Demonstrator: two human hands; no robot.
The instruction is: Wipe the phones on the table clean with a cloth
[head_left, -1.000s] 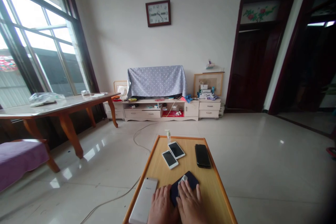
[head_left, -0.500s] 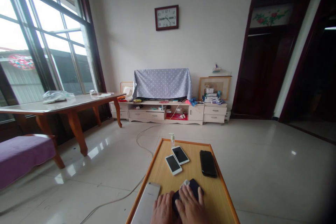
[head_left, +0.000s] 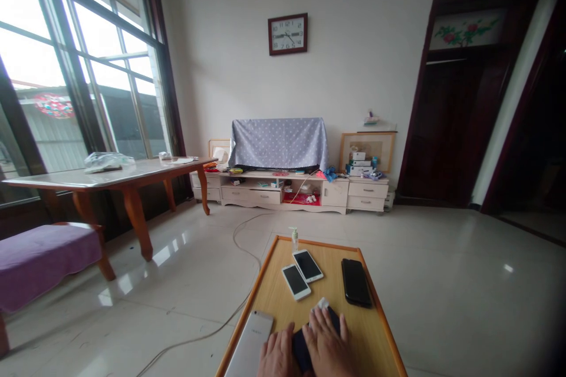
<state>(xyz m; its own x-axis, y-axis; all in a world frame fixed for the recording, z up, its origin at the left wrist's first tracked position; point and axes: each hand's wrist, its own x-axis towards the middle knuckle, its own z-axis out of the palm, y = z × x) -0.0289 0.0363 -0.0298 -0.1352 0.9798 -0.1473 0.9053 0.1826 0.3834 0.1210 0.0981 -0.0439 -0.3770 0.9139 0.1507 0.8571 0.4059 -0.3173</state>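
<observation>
While the right hand (head_left: pixel 327 339) lies nearly flat over a crumpled white wipe (head_left: pixel 322 303) on a flat dark-blue slab (head_left: pixel 301 351) — apparently rubbing — the left hand (head_left: pixel 277 354) curves at its edge, grip unclear; further strokes would need it braced on the orange-rimmed wooden table (head_left: pixel 368 333) beneath.

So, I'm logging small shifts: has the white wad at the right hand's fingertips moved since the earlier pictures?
Yes, forward: the white wad, earlier short of the near end of the black phone, is now about level with it.
</observation>
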